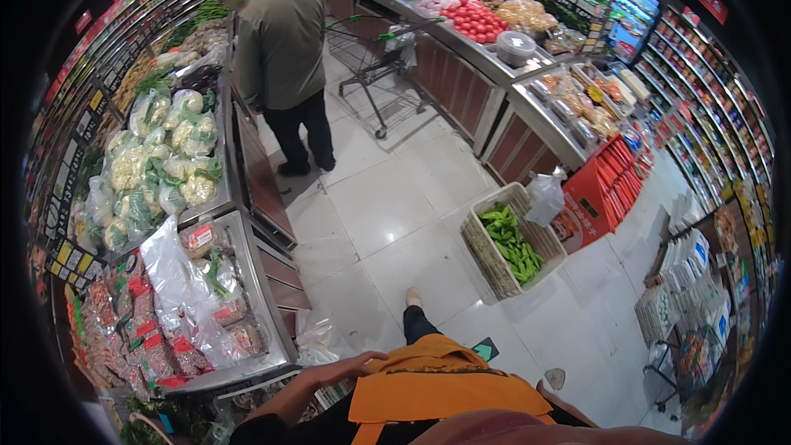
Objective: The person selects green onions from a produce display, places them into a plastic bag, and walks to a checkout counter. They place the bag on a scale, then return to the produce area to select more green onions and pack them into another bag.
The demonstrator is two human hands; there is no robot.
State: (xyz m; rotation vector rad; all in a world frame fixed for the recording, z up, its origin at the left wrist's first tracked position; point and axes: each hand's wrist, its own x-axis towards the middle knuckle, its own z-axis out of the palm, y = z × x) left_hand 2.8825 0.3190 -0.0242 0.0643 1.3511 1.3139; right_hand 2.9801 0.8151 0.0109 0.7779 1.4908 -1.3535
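Observation:
My left hand (pixel 346 368) rests at the left edge of the orange apron (pixel 445 389) on my body, its fingers against the cloth; whether it grips the cloth is unclear. Of my right hand (pixel 551 397), only a part shows at the apron's right side, the rest being hidden. Left of my left hand is a metal-edged display counter (pixel 281 337) with packaged goods and clear plastic bags (pixel 176 284). Ahead on the tiled floor stands a plastic crate (pixel 481 266) holding green peppers (pixel 513 247).
Bagged cauliflowers (pixel 133 164) fill the left stand. A person (pixel 284 43) in a green top stands beside it, near a shopping cart (pixel 377 68). Tomatoes (pixel 479 21) lie on the right stand. A red display box (pixel 584 213) adjoins the pepper crate. Shelves line both sides.

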